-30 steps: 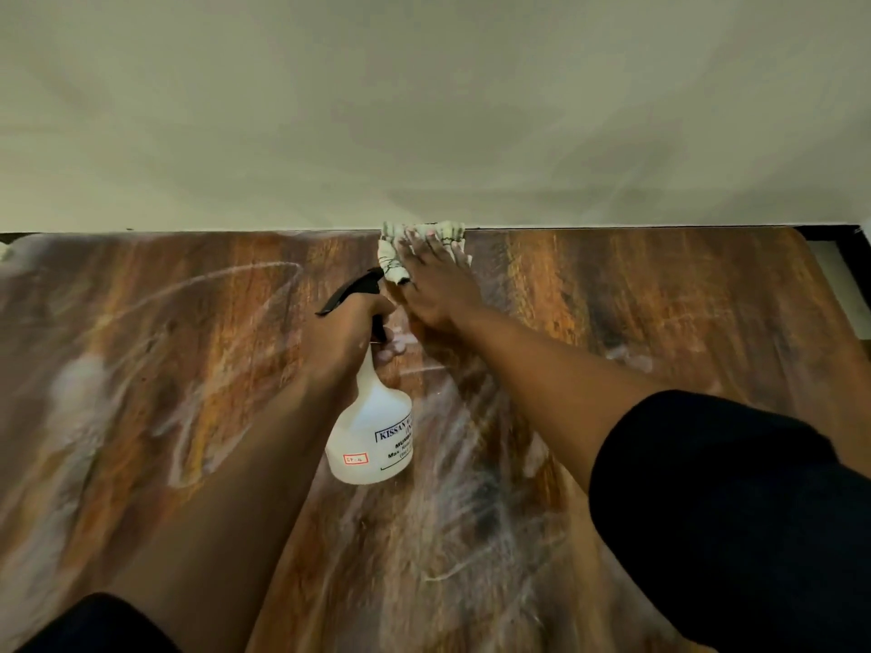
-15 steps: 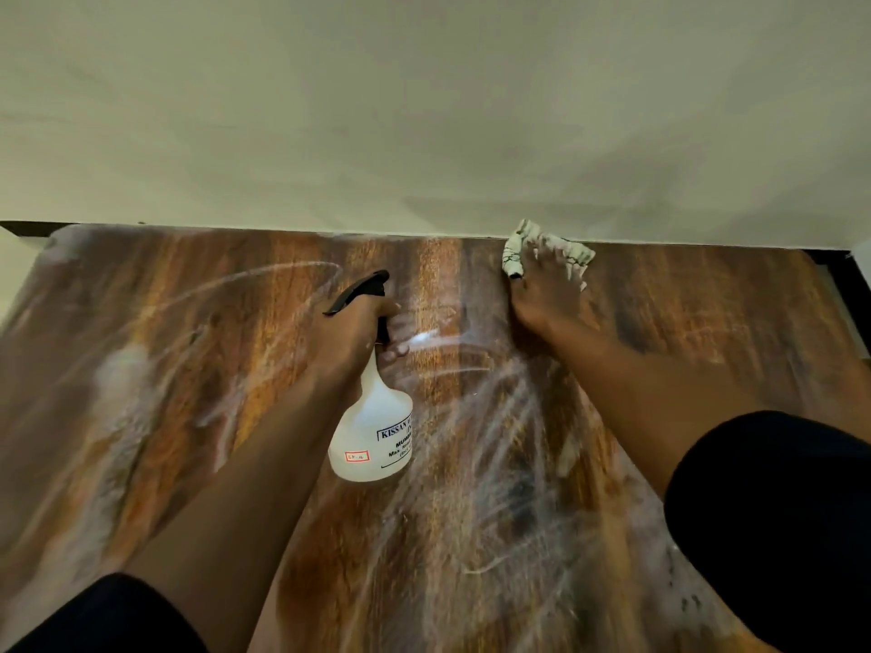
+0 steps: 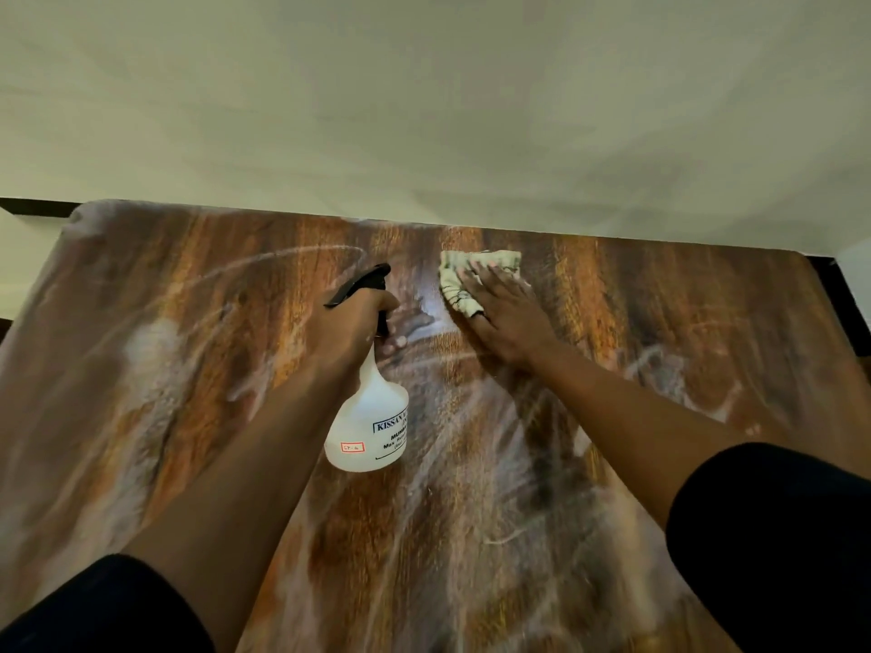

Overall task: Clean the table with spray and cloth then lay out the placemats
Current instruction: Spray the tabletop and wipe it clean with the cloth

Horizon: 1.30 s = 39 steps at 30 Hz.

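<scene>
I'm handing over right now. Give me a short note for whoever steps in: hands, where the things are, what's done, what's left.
Left hand grips the spray bottle by its neck, held above the table.
Right hand presses the cloth flat near the table's far edge, fingers straight.
Done: the table is sprayed, with white streaks across the wood.
Left: wipe off the streaks and lay the placemats, which are not in view.

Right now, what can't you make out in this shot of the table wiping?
Head view only:
- Spray bottle label: cut off at the bottle's curve, small print blurred.
- Cloth: partly hidden under the right hand.
- Left hand fingers on the trigger: mostly hidden behind the hand.
- Table near edge: covered by arms and sleeves.
- Placemats: none in view.
</scene>
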### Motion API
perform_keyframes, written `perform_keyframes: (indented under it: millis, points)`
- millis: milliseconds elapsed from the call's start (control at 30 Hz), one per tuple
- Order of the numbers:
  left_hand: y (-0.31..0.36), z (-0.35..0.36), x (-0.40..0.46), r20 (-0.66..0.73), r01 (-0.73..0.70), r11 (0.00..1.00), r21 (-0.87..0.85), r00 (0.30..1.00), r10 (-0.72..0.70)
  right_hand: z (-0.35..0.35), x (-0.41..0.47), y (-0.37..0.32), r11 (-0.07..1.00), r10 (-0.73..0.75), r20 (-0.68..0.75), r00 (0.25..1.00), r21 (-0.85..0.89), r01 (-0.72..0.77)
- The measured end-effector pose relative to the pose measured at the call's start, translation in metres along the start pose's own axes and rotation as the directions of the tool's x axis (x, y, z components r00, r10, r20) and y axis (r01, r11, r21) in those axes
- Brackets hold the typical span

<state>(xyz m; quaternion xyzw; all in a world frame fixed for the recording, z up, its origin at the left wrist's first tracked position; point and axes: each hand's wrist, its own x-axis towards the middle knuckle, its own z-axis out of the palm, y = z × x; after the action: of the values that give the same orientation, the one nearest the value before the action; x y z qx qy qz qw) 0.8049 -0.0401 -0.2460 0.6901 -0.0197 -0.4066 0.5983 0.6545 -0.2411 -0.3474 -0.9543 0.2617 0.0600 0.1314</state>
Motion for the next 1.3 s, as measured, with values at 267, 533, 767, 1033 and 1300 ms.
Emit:
perform_keyframes:
  millis: [267, 533, 767, 1033, 1300]
  points:
    - [0.000, -0.004, -0.019, -0.017, -0.021, 0.999, -0.029, 1.000, 0.021, 0.009, 0.000, -0.088, 0.954, 0.261, 0.015, 0.965, 0.149, -0.261]
    - [-0.009, -0.009, -0.032, -0.111, 0.023, 0.999, 0.028, 0.994, -0.020, 0.023, -0.019, -0.114, 0.987, -0.158, 0.051, 0.986, 0.015, 0.157]
    - [-0.013, 0.001, -0.060, -0.104, -0.031, 0.999, 0.042, 0.994, 0.035, 0.003, -0.048, -0.001, 0.997, 0.070, 0.027, 0.997, 0.025, -0.070]
    - [-0.022, 0.007, -0.088, -0.129, -0.013, 0.999, 0.035, 0.992, 0.017, 0.001, -0.052, -0.064, 0.973, 0.180, 0.117, 0.977, 0.123, -0.195]
    - [-0.019, -0.005, -0.089, -0.194, 0.015, 0.999, 0.042, 0.981, -0.007, 0.031, -0.066, -0.118, 0.931, -0.366, 0.196, 0.910, 0.061, 0.361]
